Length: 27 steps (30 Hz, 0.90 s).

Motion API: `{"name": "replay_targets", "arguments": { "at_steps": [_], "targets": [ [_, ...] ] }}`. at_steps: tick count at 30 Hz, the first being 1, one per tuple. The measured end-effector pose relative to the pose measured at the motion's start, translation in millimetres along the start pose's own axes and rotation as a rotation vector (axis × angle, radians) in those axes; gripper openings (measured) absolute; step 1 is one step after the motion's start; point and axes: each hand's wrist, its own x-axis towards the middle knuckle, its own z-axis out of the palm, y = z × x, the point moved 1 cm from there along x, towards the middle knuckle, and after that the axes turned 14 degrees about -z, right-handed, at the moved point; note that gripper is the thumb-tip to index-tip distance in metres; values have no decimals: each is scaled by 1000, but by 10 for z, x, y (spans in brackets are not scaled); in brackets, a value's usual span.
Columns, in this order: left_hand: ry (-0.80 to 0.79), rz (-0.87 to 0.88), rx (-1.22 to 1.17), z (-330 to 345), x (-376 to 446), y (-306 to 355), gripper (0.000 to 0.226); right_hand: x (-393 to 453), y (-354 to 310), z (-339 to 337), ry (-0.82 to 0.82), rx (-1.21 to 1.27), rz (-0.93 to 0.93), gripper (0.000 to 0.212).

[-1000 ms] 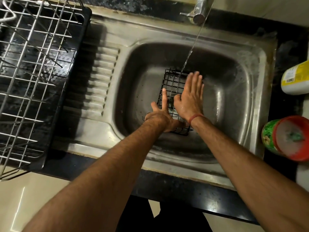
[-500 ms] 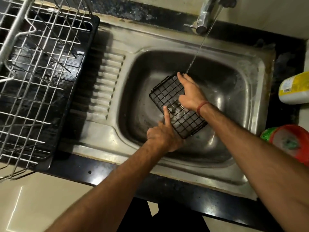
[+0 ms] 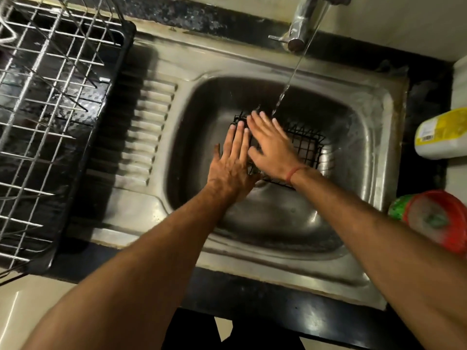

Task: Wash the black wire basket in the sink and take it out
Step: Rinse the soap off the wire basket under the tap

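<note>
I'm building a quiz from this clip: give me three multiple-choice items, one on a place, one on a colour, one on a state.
1. Where is the basket?
A. in the sink
B. on the rack
C. on the floor

2. What colour is the band on the right wrist?
A. blue
B. red
C. white

3. How is the tap?
A. running
B. off
C. hidden

Key: 1 A, it lies in the bowl under both hands; 2 B, a red band shows; 3 A, a stream falls from it.
</note>
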Motion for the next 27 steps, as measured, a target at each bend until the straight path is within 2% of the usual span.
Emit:
{"name": "replay_targets", "arguments": {
  "at_steps": [2, 3, 6, 9, 10, 13, 14, 15, 17, 20, 21, 24, 25, 27],
  "targets": [
    [-18, 25, -26, 19, 2, -6, 110, -250, 69, 94, -22, -188, -98, 69],
    [-29, 21, -42, 21, 6, -8, 110, -350, 143, 105, -21, -265, -88, 71],
    [-96, -11, -64, -32, 28, 10, 115, -420, 117, 103, 43, -357, 119, 82],
    [-201, -20, -34, -83, 30, 43, 114, -353, -48, 198, 3, -365, -112, 69],
    [-222, -39, -61, -104, 20, 53, 117, -352, -30, 173, 5, -346, -118, 66],
    [-263, -78, -108, -88, 66, 29, 119, -335, 39, 76, 128, -295, 180, 67],
    [-245, -90, -110, -56, 88, 28, 115, -306, -20, 94, 120, -307, 150, 68],
    [-234, -114, -146, -28, 89, 41, 112, -298, -87, 128, 72, -332, 44, 68],
    [-245, -171, -244, -14, 98, 57, 115, -283, -82, 149, 12, -328, -116, 65],
    [-254, -201, -250, -9, 73, 26, 124, -222, 14, 55, 107, -275, 159, 68],
    [-243, -186, -259, 6, 67, 21, 124, -205, -18, 56, 100, -272, 165, 70],
    [-286, -179, -240, -15, 46, -9, 122, -169, -15, 95, 13, -286, -63, 67],
    [-308, -193, -248, -38, 31, -26, 123, -138, 36, 66, 27, -275, -22, 66],
    [-316, -205, -241, -114, -10, -34, 125, -56, 98, -9, 96, -232, 192, 68]
  ]
}}
